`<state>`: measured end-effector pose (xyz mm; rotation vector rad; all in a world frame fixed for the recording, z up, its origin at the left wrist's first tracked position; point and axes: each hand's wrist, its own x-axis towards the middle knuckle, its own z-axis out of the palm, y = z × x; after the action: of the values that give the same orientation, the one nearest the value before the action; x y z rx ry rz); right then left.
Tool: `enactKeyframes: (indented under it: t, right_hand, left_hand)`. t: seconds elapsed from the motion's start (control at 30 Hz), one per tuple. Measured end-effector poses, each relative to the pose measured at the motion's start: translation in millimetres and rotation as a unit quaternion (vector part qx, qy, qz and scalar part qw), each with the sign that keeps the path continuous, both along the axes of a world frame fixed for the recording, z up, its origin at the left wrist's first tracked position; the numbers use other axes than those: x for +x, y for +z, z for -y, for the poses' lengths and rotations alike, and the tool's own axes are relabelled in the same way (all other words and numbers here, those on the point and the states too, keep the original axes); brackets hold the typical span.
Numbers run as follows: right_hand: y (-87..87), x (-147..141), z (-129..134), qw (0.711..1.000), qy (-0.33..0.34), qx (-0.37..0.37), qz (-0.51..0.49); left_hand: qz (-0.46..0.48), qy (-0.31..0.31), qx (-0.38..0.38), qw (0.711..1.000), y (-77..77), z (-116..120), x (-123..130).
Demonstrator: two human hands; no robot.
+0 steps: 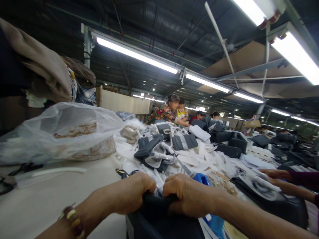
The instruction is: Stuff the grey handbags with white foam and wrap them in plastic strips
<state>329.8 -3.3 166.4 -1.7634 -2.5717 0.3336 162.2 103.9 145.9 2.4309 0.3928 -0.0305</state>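
Left hand (136,192): we curl it closed over a dark bag's (171,224) top edge.
Right hand (185,192): we grip the same edge.
Worktop (102,189): we see white strips (184,160) heaped.

Staring up into a pretty gloomy roof (147,20), getting most of the light from long white tubes (137,55). Seeing those running off in slanted rows and shrinking to little dots way at the back. Also spotting a grey post (87,46) on the left, a white pole (219,35) slanting down on the right, brown sheets (251,54) under the roof, a low cream wall (124,102) and a pale table (50,196) lower left.
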Motion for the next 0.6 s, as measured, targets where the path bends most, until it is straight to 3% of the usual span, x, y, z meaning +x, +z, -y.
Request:
enactKeyframes:
  t: [0.27, 0.47, 0.6]
  right_hand:
    - [2.4, -9.9, 1.0, 0.999, 0.000, 0.002, 0.033]
    - [3.0, -13.2, 2.2, 1.000, -0.011, -0.007, 0.028]
    - [2.3, -15.9, 8.0, 0.999, -0.028, -0.005, 0.016]
  left_hand:
    - [-0.038, 0.017, 0.089, 0.995, 4.9, 15.1, 0.1]
    - [-0.016, 0.007, 0.193, 0.981, 2.1, 20.2, 10.9]
    - [-0.034, -0.007, 0.172, 0.984, 5.8, 16.4, 6.8]
